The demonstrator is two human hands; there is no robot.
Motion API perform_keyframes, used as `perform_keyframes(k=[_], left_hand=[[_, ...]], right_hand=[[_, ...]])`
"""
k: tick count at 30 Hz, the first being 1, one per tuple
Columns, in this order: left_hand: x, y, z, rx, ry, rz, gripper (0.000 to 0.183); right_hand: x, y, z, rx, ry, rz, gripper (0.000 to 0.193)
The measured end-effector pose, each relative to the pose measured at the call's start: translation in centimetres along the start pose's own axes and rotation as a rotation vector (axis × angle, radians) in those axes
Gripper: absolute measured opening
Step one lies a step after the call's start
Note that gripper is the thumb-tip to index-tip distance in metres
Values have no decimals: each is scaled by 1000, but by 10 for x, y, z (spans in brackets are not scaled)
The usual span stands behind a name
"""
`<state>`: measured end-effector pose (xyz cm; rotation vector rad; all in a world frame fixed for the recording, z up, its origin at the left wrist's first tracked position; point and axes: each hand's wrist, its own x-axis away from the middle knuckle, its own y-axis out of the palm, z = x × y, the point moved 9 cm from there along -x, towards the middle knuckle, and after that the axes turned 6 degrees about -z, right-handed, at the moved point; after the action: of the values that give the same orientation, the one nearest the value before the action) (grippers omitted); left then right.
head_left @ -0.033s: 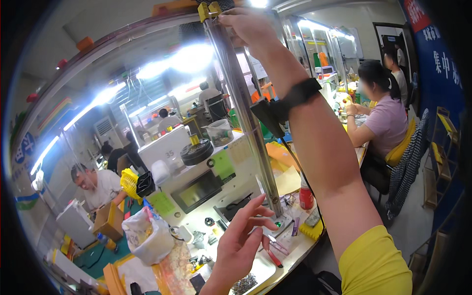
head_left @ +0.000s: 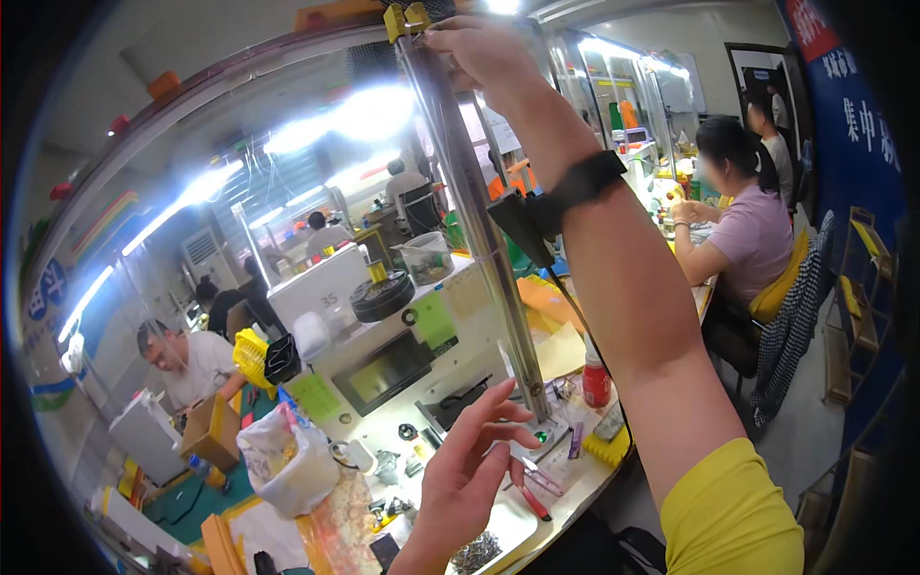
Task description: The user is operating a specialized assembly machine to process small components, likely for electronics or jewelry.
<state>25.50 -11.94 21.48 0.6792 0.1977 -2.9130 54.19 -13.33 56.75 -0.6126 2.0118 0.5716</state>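
My right hand (head_left: 484, 56) is raised high, its bent fingers close together at the top of an upright metal post (head_left: 470, 192). A yellow clip (head_left: 406, 21) sits at the post's head, just left of those fingertips. What the fingers grip there is hidden. A black band with a small dark box (head_left: 522, 228) and a cable is strapped round my right wrist. Lower down, my left hand (head_left: 470, 470) hovers open over the worktable, fingers spread and holding nothing. Beside it lie red-handled pliers (head_left: 533, 500) and a white tray (head_left: 513, 525) with small metal parts.
Behind the post stands a white machine (head_left: 383, 335) with a dark screen and a black spool (head_left: 381, 295) on top. A white bag (head_left: 287, 460) stands left, a red bottle (head_left: 596, 383) right. Co-workers sit at the left (head_left: 196, 364) and right (head_left: 752, 220).
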Motion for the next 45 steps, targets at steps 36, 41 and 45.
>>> perform_keyframes(k=[36,41,45], left_hand=[[27,85,-97,-597,78,-219,86],[15,123,-150,-800,14,-395,71],[8,133,-165,-978,-24,-463,65]], right_hand=[[424,-374,-5,921,777,-147,20],[511,-395,91,1099,418,2,20],[527,-395,134,918,414,200,13]])
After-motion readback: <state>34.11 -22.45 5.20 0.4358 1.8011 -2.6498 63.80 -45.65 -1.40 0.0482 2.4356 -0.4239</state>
